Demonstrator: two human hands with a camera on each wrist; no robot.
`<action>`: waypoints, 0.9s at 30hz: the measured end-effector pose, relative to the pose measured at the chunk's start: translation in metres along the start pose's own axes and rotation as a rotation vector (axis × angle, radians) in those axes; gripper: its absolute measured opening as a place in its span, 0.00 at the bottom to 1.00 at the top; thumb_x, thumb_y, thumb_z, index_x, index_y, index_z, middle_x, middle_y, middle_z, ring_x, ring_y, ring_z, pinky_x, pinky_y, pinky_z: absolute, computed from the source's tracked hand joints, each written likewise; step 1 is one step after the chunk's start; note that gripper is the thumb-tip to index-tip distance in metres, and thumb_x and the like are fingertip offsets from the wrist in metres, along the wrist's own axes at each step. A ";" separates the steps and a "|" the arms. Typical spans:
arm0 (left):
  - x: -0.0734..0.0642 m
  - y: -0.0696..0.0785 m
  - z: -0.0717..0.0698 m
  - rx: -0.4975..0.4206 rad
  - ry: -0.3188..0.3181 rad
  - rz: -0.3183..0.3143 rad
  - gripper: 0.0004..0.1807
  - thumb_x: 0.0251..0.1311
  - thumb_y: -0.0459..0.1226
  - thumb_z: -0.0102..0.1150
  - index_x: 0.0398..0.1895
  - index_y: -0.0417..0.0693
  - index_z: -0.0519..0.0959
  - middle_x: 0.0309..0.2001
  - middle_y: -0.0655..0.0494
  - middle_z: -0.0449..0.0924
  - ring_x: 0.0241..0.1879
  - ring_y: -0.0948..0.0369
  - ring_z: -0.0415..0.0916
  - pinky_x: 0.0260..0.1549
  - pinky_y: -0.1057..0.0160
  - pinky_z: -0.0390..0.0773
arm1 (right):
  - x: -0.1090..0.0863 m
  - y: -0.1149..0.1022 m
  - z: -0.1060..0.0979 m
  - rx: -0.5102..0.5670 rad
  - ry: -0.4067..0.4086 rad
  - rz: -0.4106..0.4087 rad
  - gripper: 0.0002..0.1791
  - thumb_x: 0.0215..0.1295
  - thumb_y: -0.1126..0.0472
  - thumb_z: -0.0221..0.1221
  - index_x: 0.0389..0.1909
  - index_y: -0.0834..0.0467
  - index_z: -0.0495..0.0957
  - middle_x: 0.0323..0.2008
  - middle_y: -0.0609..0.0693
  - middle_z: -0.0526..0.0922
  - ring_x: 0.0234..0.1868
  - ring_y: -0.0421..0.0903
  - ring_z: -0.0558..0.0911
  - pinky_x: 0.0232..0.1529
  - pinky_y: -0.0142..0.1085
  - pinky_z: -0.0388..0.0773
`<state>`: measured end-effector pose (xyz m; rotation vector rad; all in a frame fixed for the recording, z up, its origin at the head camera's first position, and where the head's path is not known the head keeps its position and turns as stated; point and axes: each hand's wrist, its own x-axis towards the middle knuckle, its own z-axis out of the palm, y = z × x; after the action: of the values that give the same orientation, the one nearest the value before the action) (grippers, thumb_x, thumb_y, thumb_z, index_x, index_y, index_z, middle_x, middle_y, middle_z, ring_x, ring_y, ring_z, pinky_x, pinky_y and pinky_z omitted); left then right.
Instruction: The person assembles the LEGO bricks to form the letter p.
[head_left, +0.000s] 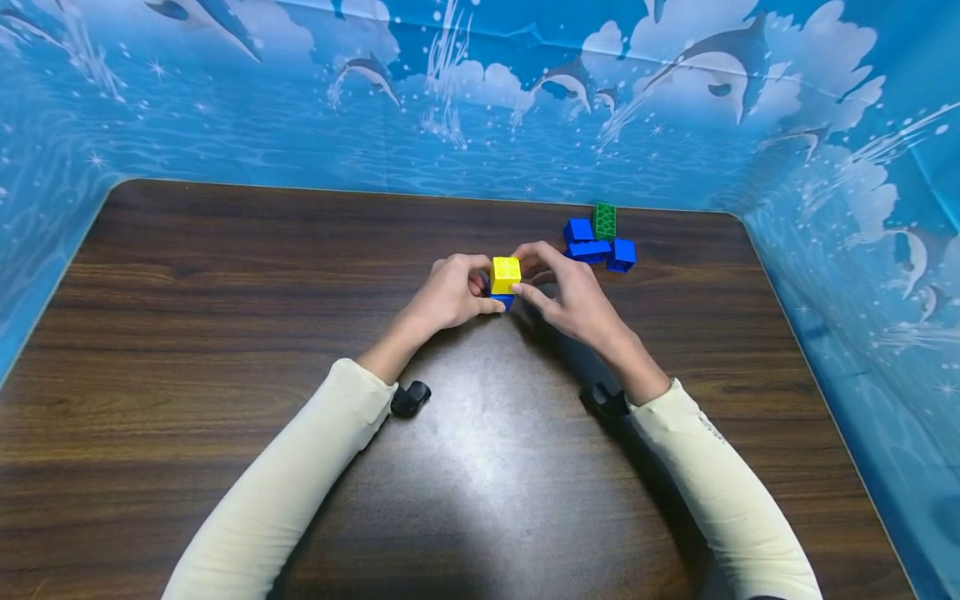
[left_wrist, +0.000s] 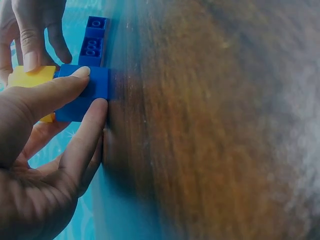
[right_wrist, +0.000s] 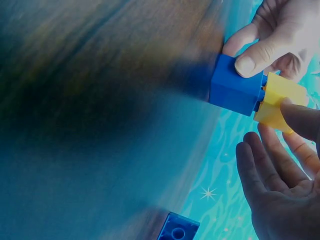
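A yellow toy building brick (head_left: 506,274) stands on top of a blue brick (right_wrist: 235,86) on the table. In the right wrist view a narrow gap with the blue brick's studs shows between the two. My left hand (head_left: 453,292) holds the blue brick between its thumb and fingers at table level. With thumb and fingertips, my right hand (head_left: 564,292) pinches the yellow brick from the right side. From the head view, most of the blue brick is hidden under the yellow one.
Beyond the right hand, near the table's back edge, lie several loose bricks: a green one (head_left: 604,221), a blue one (head_left: 578,231), a longer blue one (head_left: 588,252) and another blue one (head_left: 622,255). A blue dolphin-print sheet (head_left: 480,108) rises behind the wooden table (head_left: 225,333).
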<state>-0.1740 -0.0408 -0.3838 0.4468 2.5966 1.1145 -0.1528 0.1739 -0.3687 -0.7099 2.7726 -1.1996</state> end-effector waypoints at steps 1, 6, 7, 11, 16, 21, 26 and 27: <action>0.000 0.000 0.000 0.002 0.002 0.002 0.27 0.62 0.41 0.80 0.61 0.44 0.82 0.47 0.46 0.85 0.46 0.52 0.82 0.52 0.55 0.85 | 0.000 0.000 0.000 -0.001 -0.002 -0.001 0.21 0.75 0.64 0.66 0.65 0.60 0.75 0.57 0.58 0.85 0.54 0.57 0.89 0.61 0.53 0.86; -0.001 0.000 0.000 0.015 0.005 0.016 0.25 0.62 0.41 0.79 0.59 0.43 0.82 0.46 0.46 0.85 0.44 0.52 0.81 0.50 0.55 0.84 | -0.001 0.001 0.000 -0.016 -0.002 -0.010 0.21 0.75 0.64 0.67 0.65 0.60 0.75 0.57 0.58 0.85 0.51 0.56 0.89 0.60 0.53 0.87; -0.001 0.000 0.000 0.016 0.005 0.018 0.25 0.62 0.41 0.79 0.59 0.43 0.83 0.45 0.46 0.85 0.44 0.52 0.81 0.50 0.55 0.84 | -0.001 0.001 0.000 -0.022 -0.002 -0.012 0.21 0.75 0.63 0.67 0.65 0.60 0.75 0.56 0.58 0.85 0.51 0.56 0.89 0.60 0.53 0.87; 0.000 -0.001 0.000 0.014 -0.002 0.022 0.25 0.62 0.41 0.80 0.59 0.42 0.83 0.45 0.46 0.85 0.44 0.52 0.81 0.51 0.55 0.84 | -0.002 0.003 -0.001 -0.063 -0.007 -0.014 0.22 0.75 0.62 0.67 0.65 0.59 0.75 0.57 0.57 0.85 0.48 0.54 0.88 0.59 0.52 0.87; 0.001 -0.001 -0.002 0.016 -0.015 0.031 0.24 0.62 0.40 0.80 0.58 0.42 0.83 0.45 0.46 0.85 0.44 0.52 0.81 0.51 0.55 0.84 | -0.002 0.005 -0.001 -0.095 0.000 -0.039 0.22 0.75 0.61 0.67 0.65 0.60 0.75 0.58 0.57 0.86 0.44 0.52 0.86 0.55 0.52 0.88; 0.001 -0.001 -0.002 0.011 -0.010 0.037 0.24 0.61 0.39 0.80 0.57 0.41 0.83 0.45 0.45 0.85 0.44 0.51 0.81 0.51 0.54 0.84 | -0.001 0.004 0.000 -0.103 0.013 -0.058 0.22 0.74 0.61 0.68 0.64 0.59 0.76 0.56 0.57 0.87 0.42 0.52 0.84 0.52 0.49 0.88; 0.001 -0.002 -0.003 0.000 -0.017 0.032 0.22 0.61 0.39 0.80 0.55 0.41 0.84 0.45 0.46 0.85 0.43 0.52 0.81 0.50 0.55 0.84 | 0.000 0.005 0.000 -0.112 0.026 -0.064 0.20 0.71 0.60 0.71 0.60 0.59 0.79 0.53 0.55 0.88 0.41 0.53 0.84 0.50 0.49 0.87; 0.001 -0.002 -0.003 -0.001 -0.019 0.032 0.22 0.61 0.39 0.80 0.54 0.42 0.84 0.44 0.46 0.85 0.43 0.52 0.81 0.50 0.56 0.84 | 0.001 0.005 0.000 -0.114 0.027 -0.064 0.20 0.71 0.60 0.72 0.59 0.58 0.79 0.53 0.55 0.89 0.40 0.53 0.84 0.49 0.49 0.87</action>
<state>-0.1766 -0.0430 -0.3836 0.4977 2.5817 1.1162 -0.1553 0.1768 -0.3717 -0.8028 2.8807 -1.0765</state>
